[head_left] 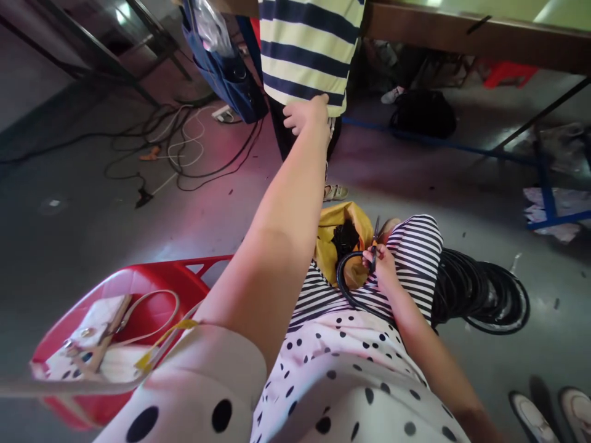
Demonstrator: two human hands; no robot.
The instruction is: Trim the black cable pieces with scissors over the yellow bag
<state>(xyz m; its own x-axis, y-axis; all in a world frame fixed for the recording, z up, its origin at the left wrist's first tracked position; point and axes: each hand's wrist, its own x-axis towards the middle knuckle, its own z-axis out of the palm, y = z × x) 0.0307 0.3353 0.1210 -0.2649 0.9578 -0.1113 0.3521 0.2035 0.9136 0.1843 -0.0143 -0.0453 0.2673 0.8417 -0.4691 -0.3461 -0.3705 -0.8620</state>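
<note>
My left arm reaches forward, and my left hand (307, 117) is at the hem of a striped shirt (307, 58) worn by a person standing before me. Its fingers are curled against the cloth. Low in front of my lap, my right hand (382, 266) is closed round scissors (375, 232), blades pointing up. A black ribbed tube (340, 277) curves to the same hand; its end lies by the fingers. Just left of that hand is an open yellow bag (327, 246) with dark pieces inside.
Coiled black tubing (480, 289) lies on the floor at right. At left stands a red chair (180, 283) with a small white bag (99, 326) on it. Tangled cables (180, 141) spread across the floor. A table edge (462, 27) runs along the back.
</note>
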